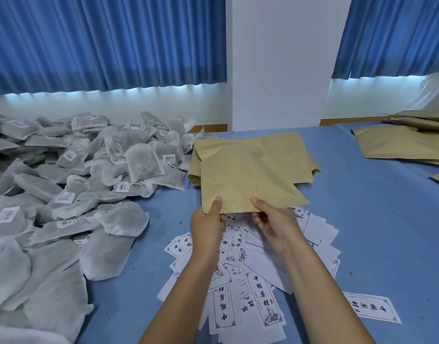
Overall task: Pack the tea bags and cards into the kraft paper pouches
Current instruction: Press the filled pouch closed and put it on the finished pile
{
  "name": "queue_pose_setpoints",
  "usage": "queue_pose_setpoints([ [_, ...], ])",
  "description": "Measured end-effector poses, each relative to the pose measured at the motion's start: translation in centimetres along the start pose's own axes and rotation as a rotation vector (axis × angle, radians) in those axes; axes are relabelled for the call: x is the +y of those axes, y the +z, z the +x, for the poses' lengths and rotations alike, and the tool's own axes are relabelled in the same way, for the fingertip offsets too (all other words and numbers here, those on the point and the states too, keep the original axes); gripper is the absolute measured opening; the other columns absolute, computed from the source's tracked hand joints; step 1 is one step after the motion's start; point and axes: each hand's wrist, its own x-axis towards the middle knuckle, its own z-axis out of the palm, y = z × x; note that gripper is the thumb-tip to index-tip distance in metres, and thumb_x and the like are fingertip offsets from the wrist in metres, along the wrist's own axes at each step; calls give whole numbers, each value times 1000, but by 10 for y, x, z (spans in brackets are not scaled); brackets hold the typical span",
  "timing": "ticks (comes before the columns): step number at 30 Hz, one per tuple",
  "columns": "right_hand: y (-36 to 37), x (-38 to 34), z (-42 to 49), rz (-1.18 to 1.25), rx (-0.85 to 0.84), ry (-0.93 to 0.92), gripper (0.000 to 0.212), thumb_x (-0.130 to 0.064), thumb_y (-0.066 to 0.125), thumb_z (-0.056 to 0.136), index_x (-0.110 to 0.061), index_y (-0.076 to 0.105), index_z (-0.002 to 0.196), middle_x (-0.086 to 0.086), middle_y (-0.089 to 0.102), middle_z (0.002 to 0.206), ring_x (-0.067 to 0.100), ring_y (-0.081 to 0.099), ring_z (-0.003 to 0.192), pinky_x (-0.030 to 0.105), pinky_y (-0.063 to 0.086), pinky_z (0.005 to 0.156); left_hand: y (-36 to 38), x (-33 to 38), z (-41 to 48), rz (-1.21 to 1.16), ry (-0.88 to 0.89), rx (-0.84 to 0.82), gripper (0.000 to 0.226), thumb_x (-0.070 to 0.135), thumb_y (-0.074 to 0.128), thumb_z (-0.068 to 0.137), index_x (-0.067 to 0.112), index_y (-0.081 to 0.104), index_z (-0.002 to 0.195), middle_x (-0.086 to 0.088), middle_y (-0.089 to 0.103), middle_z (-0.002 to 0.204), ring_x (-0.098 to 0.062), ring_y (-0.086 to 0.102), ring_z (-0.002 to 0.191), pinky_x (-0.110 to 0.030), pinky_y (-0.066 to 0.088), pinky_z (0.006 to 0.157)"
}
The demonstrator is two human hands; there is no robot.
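I hold one flat kraft paper pouch (248, 182) by its near edge, above the table. My left hand (208, 223) pinches the left part of that edge, thumb on top. My right hand (273, 222) pinches the edge further right, thumb on top too. Behind the pouch lies a stack of kraft pouches (288, 150). Under my hands a loose heap of white printed cards (253, 289) spreads over the blue table. A big pile of grey-white tea bags (72, 184) with barcode tags fills the left side.
The blue table surface (377, 227) shows bare to the right of the cards. More kraft pouches (402, 142) lie at the far right. One single card (371, 310) lies apart at the near right. Blue curtains and a white pillar stand behind the table.
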Motion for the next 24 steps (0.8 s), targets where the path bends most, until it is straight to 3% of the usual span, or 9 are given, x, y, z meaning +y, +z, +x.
queue_pose_setpoints([
  [6,12,14,-8,-1,-116,86,9,-9,76,78,-6,70,83,8,69,78,16,58,63,20,54,62,5,-5,-4,60,49,-44,26,30,59,92,18,61,69,8,52,45,-7,42,39,-25,35,49],
  [11,16,14,-13,20,-73,5,12,6,70,79,-3,65,83,3,67,68,12,55,53,17,44,48,7,-4,-6,112,114,-53,36,32,60,90,24,58,55,9,51,43,-6,44,38,-26,34,50],
  [15,15,11,-12,22,-71,44,10,7,69,79,-2,66,83,3,68,68,15,59,60,15,47,49,12,-3,-10,67,96,-38,29,29,59,91,24,61,63,14,52,45,-4,42,39,-25,34,49],
  [19,9,6,-8,105,-40,49,19,3,68,82,-3,66,99,4,71,89,10,67,74,16,51,56,11,-1,-7,16,69,-28,27,29,58,93,18,62,69,10,49,43,-8,40,37,-25,32,45],
  [24,6,4,-5,53,-19,29,26,4,68,81,1,65,107,7,69,94,14,63,77,16,47,54,13,-2,-10,9,78,-32,30,28,57,94,19,59,65,8,49,43,-9,40,38,-23,33,45],
])
